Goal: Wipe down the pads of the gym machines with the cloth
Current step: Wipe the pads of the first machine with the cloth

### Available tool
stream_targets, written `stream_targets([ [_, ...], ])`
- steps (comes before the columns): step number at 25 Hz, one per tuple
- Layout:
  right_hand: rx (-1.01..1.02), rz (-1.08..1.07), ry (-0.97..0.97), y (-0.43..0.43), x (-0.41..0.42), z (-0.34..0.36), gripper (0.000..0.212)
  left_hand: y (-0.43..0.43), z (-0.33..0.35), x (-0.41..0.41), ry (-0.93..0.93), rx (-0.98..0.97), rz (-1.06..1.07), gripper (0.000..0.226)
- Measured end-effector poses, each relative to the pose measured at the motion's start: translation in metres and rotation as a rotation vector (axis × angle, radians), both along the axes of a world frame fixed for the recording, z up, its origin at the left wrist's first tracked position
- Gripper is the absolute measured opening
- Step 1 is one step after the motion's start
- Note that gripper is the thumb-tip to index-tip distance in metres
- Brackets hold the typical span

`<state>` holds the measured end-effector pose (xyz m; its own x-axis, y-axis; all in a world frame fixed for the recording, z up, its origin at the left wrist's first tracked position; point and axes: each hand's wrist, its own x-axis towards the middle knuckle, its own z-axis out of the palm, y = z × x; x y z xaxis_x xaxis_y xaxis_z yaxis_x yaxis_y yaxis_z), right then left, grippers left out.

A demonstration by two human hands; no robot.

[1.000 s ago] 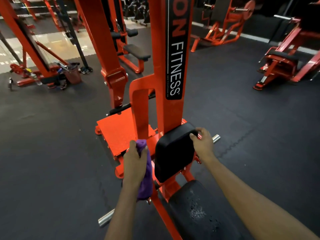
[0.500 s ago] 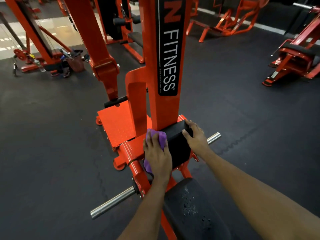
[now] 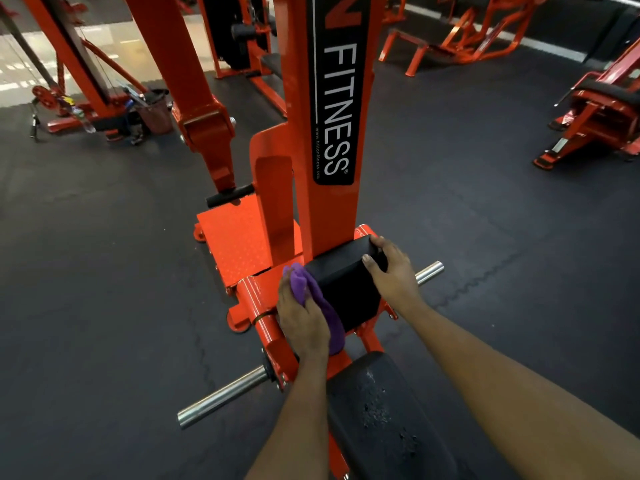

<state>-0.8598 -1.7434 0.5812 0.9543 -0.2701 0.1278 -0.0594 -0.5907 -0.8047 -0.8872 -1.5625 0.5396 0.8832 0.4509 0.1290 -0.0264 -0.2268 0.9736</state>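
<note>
Hands: two are showing, left hand [image 3: 301, 320] and right hand [image 3: 391, 271].
Purple cloth [image 3: 311, 296]: one is showing.
Black pads on the near machine: two are showing, upper pad [image 3: 346, 289] and seat pad [image 3: 391, 420].
Chrome pegs: two are sticking out, left peg [image 3: 221, 400] and right peg [image 3: 429, 271].
Orange footplate [image 3: 235, 237]: one is lying flat.
Black FITNESS label [image 3: 334, 98]: one is showing.
Brown bin [image 3: 156, 114]: one is standing.

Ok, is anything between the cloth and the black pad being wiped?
Nothing visible. The left hand holds the purple cloth directly against the black pad on its left side. The right hand grips the pad's far right corner, away from the cloth.
</note>
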Motion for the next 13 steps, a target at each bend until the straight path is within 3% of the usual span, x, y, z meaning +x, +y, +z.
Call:
stream_targets([
  [5, -0.034, 0.009, -0.037, 0.004, -0.004, -0.001, 0.048, 0.017, -0.042, -0.041, 0.236, -0.15, -0.047, 0.058],
  [8, -0.047, -0.004, -0.053, 0.005, -0.006, -0.002, 0.048, 0.001, -0.014, -0.032, 0.033, -0.269, -0.02, 0.045],
  [11, -0.023, -0.031, -0.075, 0.011, -0.008, -0.005, 0.048, -0.014, 0.012, -0.01, -0.187, -0.164, -0.021, 0.046],
  [13, 0.003, -0.031, -0.092, 0.014, -0.006, -0.009, 0.048, -0.017, -0.003, -0.007, -0.174, -0.143, -0.016, 0.05],
])
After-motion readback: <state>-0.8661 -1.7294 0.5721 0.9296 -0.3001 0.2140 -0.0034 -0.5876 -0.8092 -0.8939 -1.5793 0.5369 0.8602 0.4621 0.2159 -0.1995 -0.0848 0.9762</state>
